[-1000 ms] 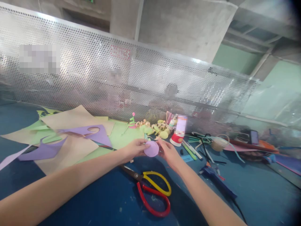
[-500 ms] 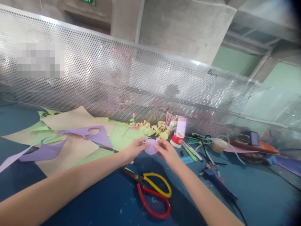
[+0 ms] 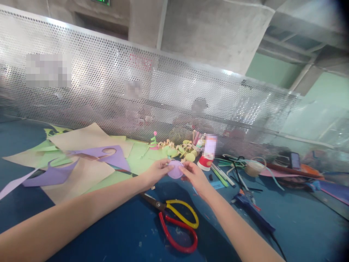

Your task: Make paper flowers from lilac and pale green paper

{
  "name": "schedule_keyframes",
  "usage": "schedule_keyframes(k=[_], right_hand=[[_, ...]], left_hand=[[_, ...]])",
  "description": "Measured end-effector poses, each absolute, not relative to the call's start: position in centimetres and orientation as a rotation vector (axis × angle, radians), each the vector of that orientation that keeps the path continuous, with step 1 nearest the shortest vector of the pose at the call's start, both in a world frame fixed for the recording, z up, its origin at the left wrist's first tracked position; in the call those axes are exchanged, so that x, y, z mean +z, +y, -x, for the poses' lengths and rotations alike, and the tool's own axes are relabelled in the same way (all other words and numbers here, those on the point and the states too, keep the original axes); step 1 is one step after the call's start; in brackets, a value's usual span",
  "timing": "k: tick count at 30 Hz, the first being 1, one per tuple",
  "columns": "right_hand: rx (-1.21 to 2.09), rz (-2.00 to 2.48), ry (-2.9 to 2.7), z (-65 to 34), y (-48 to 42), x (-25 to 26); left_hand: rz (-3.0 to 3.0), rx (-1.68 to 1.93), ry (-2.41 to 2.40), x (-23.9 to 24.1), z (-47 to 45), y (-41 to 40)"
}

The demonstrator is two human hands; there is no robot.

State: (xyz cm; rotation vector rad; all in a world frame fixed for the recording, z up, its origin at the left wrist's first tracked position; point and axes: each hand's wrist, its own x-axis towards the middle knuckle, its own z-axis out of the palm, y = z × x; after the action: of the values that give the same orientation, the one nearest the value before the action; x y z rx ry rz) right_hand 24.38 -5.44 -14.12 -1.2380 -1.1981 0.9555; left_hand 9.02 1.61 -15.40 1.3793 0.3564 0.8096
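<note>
A round purple disc (image 3: 175, 171), seemingly cut from craft sheet, is held up between my two hands above the table. My left hand (image 3: 158, 172) pinches its left edge between thumb and fingers. On the opposite edge, my right hand (image 3: 194, 175) grips it the same way. Below the hands lie scissors (image 3: 180, 222) with one yellow and one red handle, their blades pointing up and left. Just beyond the disc sit small yellow-green cut pieces (image 3: 188, 154) and a little green spiral figure with a pink ball (image 3: 153, 141).
Purple, green and beige sheets (image 3: 81, 178) overlap on the left. To the right are a red and white paper cup (image 3: 205, 162), pens (image 3: 221, 176), a blue glue gun (image 3: 253, 213) with its cord and a roll of tape (image 3: 254, 168). A perforated metal screen (image 3: 174, 91) borders the back.
Both hands keep hold of the purple disc in nearly the same place. Only a very slight shift of the disc and fingers shows.
</note>
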Motion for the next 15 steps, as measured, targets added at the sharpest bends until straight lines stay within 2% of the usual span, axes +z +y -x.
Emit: schedule_keyframes(k=[15], right_hand=[[0.923, 1.259, -1.217, -24.39, -5.54, -13.99]], left_hand=[[-1.378, 0.811, 0.353, -14.52, -8.91, 0.87]])
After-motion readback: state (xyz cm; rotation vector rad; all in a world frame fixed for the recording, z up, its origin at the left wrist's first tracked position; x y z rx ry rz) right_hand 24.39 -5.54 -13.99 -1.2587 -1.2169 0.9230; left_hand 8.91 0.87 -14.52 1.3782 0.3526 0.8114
